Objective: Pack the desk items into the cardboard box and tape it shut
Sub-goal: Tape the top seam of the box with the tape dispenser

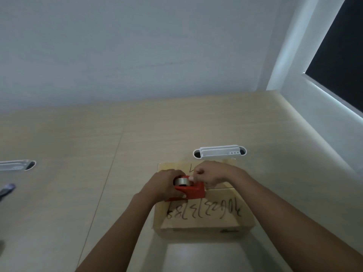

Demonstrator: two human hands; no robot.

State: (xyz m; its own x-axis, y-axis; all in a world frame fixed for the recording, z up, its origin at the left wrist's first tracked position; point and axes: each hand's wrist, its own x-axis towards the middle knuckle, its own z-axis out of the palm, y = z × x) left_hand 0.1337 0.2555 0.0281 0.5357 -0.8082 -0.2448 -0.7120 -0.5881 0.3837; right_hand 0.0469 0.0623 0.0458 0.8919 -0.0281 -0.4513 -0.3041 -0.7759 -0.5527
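Red tape dispenser [191,190] lies along the box [204,213] seam, gripped by left hand [165,183]; right hand [208,176] pinches its tape.

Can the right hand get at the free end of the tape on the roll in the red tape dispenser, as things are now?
Probably yes. The right hand is already at the silver roll of tape, fingertips on it, with nothing between them. The left hand holds the red plastic tape dispenser steady on the closed cardboard box. The tape end itself is too small to see.
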